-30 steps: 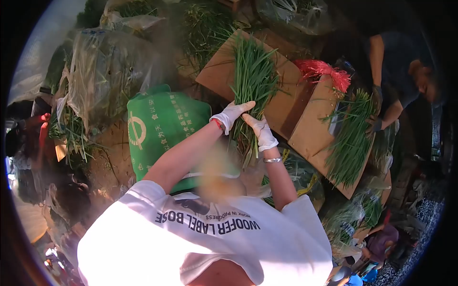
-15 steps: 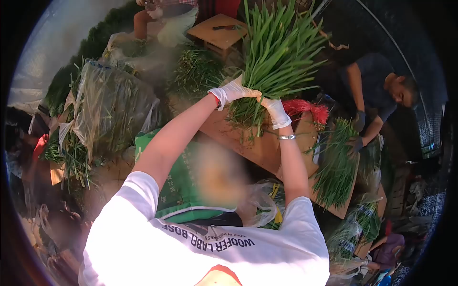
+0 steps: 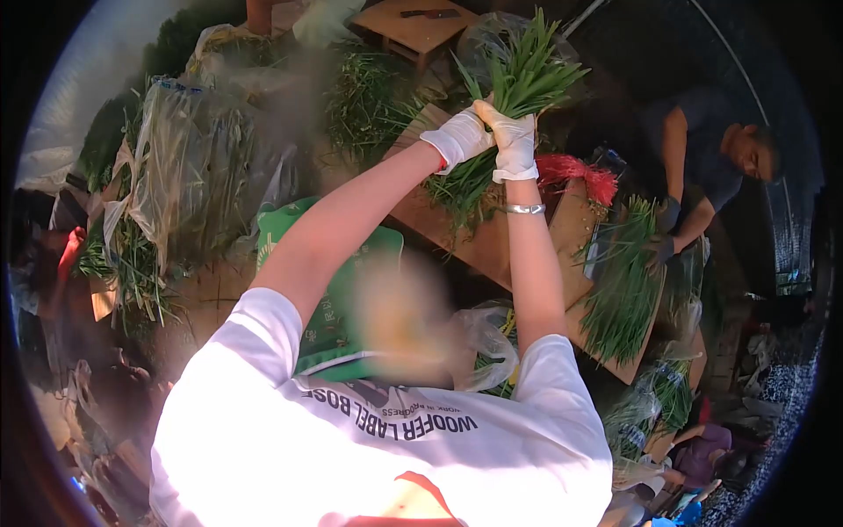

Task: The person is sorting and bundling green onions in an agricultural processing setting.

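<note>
A bunch of garlic chives [image 3: 534,75] is held up beyond the wooden board, its leaves pointing away from me. My left hand [image 3: 461,139], in a white glove, is closed round the lower part of the bunch. My right hand [image 3: 511,139], gloved too, presses against it from the other side, fingers wrapped round the stalks. Both hands touch. Loose chives [image 3: 465,191] hang or lie below them on the wooden board [image 3: 479,250]. Just right of my right wrist lies a bundle of red ties [image 3: 584,178].
At right, a co-worker [image 3: 702,149] in dark gloves handles chives [image 3: 622,303] on another board. A large clear plastic bag [image 3: 193,167] stands at left. A knife [image 3: 430,13] lies on a small wooden table [image 3: 413,31]. Near my body is a green sack [image 3: 338,325].
My hands have lifted farther away and slightly right with the bunch. The bunch has tipped away, so its leaves look shorter. My right hand has turned, its back now showing more.
</note>
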The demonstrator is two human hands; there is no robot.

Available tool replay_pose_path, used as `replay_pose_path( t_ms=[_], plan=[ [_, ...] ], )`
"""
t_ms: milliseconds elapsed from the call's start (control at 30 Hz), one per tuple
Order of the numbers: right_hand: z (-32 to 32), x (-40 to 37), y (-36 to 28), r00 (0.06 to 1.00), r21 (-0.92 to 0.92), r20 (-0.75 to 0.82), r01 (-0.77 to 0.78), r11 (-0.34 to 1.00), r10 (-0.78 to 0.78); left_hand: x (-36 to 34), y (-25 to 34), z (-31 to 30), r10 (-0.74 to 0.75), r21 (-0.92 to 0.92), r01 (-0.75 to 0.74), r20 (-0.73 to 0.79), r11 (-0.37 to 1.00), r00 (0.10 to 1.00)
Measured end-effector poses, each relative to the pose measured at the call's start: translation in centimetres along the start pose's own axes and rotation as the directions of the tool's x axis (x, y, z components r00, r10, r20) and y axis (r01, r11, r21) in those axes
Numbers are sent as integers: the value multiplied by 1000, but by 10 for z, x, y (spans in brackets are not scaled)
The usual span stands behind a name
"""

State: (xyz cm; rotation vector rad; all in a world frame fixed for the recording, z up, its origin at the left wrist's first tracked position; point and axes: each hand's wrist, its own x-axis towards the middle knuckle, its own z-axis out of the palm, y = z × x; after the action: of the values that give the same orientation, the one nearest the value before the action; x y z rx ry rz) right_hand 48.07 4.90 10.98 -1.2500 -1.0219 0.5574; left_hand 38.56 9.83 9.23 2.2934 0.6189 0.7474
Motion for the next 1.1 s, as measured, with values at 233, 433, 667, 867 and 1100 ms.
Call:
replay_pose_path(
  t_ms=[233, 433, 667, 867, 1100],
  plan=[
    [21, 15, -4, 975, 486, -220, 128, 864, -21, 2, 3, 0, 83, 37, -81, -43, 996, 996],
    [-9, 27, -40, 996, 770, -91, 75, 633, -8, -12, 58, -43, -90, -14, 91, 81, 996, 993],
    [1, 6, 14, 930, -257, -149, 292, 921, -337, -133, 3, -110, -127, -354, 56, -181, 933, 975],
    [8, 15, 23, 953, -481, -41, 245, 842, -300, -201, -11, -148, -404, -549, 172, -336, 818, 851],
    [12, 10, 11, 970, -716, -155, 22, 698, -190, -231, -5, -158, -458, -667, 71, -426, 742, 780]
  ],
)
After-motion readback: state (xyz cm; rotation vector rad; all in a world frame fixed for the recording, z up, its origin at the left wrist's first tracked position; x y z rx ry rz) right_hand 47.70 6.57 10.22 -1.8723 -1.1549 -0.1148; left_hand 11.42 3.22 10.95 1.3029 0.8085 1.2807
